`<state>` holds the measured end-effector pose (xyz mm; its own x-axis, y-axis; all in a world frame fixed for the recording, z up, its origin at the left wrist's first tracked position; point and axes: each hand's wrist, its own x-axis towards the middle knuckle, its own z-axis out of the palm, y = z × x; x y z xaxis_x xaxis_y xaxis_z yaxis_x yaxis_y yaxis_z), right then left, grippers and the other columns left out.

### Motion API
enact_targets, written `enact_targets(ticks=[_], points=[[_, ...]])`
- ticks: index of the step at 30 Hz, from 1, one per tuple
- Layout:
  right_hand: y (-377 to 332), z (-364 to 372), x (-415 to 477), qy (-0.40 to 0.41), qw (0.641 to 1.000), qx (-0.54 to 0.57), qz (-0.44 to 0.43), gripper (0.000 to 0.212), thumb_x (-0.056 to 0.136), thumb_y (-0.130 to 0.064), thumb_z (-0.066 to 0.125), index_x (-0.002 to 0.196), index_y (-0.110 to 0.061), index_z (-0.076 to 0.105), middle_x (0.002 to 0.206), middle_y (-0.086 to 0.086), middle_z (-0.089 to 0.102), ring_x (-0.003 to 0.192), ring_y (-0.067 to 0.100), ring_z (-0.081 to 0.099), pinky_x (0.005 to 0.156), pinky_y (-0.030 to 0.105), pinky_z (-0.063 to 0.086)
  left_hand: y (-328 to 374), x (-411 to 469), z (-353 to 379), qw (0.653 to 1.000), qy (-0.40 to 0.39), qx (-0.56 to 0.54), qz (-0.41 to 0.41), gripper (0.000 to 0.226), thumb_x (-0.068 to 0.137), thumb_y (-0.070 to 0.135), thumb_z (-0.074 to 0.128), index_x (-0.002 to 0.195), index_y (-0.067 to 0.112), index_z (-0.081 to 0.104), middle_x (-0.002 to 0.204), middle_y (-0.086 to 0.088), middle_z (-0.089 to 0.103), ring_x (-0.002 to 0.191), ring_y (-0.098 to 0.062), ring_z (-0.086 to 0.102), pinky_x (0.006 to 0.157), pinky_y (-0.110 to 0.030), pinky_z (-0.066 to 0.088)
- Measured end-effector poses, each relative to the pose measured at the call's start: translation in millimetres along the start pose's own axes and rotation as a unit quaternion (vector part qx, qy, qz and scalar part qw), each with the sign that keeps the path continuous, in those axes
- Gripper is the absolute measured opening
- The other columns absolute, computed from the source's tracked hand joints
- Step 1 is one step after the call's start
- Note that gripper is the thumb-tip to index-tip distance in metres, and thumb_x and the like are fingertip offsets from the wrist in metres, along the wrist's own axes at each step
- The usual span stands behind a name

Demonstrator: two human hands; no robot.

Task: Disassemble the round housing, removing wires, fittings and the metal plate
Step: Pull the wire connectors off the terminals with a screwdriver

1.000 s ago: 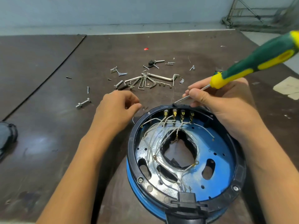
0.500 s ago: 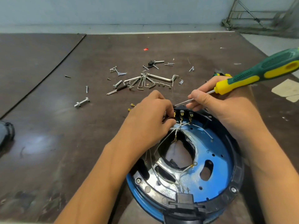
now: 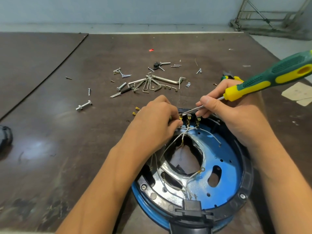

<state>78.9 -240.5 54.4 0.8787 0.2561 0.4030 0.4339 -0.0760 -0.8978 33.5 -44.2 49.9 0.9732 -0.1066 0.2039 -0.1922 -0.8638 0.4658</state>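
Brown bench (image 3: pixel 50 149) board runs wide at my left, with a dark object (image 3: pixel 5 137) at its left edge and a lone bolt (image 3: pixel 83 105) farther in, so there is room beside my left forearm. Hex keys and screws (image 3: pixel 148 83) lie scattered toward the far edge. My left hand (image 3: pixel 155 122), fingers curled, pinches a brass terminal (image 3: pixel 181 117) on the far rim of the round housing (image 3: pixel 246 179). It sits face-up at the near edge, right of centre, its black neck (image 3: pixel 190 227) pointing at me. White wires (image 3: pixel 211 136) trail over the blue metal plate (image 3: pixel 228 156). My right hand (image 3: pixel 236 119) grips the screwdriver (image 3: pixel 270 76) by its shaft, tip at the terminals, handle slanting up toward the right edge.
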Motion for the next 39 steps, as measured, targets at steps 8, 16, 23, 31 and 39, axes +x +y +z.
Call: enact_targets(ticks=[8,16,23,31,39], points=[[1,2,-1,-0.023,0.997,-0.066,-0.025,0.020,0.090,-0.020,0.076,0.082,-0.006,0.064,0.070,0.008,0.075,0.063,0.023,0.074,0.061,0.027,0.056,1,0,0,1.000,-0.009,0.008,0.003,0.013,0.094,0.039,0.067,0.090,0.028,0.071,0.107,0.007,0.054,0.090,-0.015,0.057,0.081,-0.039,0.051],[-5,10,6,0.005,0.996,-0.089,-0.019,0.019,0.088,-0.023,0.076,0.072,-0.025,0.066,0.063,0.009,0.072,0.059,0.023,0.073,0.060,0.036,0.055,0,1,0,1.000,-0.013,0.020,0.006,0.012,0.094,0.038,0.066,0.090,0.027,0.069,0.106,0.007,0.054,0.089,-0.016,0.056,0.074,-0.033,0.042],[-4,11,7,0.033,0.998,-0.051,0.018,0.022,0.090,-0.029,0.072,0.069,-0.038,0.070,0.071,0.016,0.073,0.058,0.028,0.071,0.060,0.037,0.054,0,1,0,1.000,-0.015,0.019,0.005,0.012,0.095,0.037,0.066,0.092,0.026,0.070,0.107,0.006,0.054,0.089,-0.017,0.056,0.074,-0.033,0.043],[3,6,8,0.041,0.995,0.033,0.082,0.016,0.086,-0.025,0.076,0.071,-0.023,0.073,0.076,0.020,0.073,0.053,0.020,0.067,0.053,0.027,0.052,2,0,-1,1.000,-0.013,0.014,0.003,0.011,0.095,0.034,0.067,0.093,0.024,0.071,0.109,0.004,0.055,0.092,-0.017,0.056,0.079,-0.034,0.046],[9,3,10,0.045,0.990,0.065,0.115,0.016,0.085,-0.025,0.078,0.072,-0.022,0.070,0.070,0.007,0.073,0.052,0.016,0.065,0.049,0.021,0.049,3,0,-1,1.000,-0.010,0.011,0.000,0.010,0.094,0.033,0.068,0.094,0.024,0.073,0.109,0.004,0.056,0.096,-0.017,0.057,0.084,-0.037,0.049]])
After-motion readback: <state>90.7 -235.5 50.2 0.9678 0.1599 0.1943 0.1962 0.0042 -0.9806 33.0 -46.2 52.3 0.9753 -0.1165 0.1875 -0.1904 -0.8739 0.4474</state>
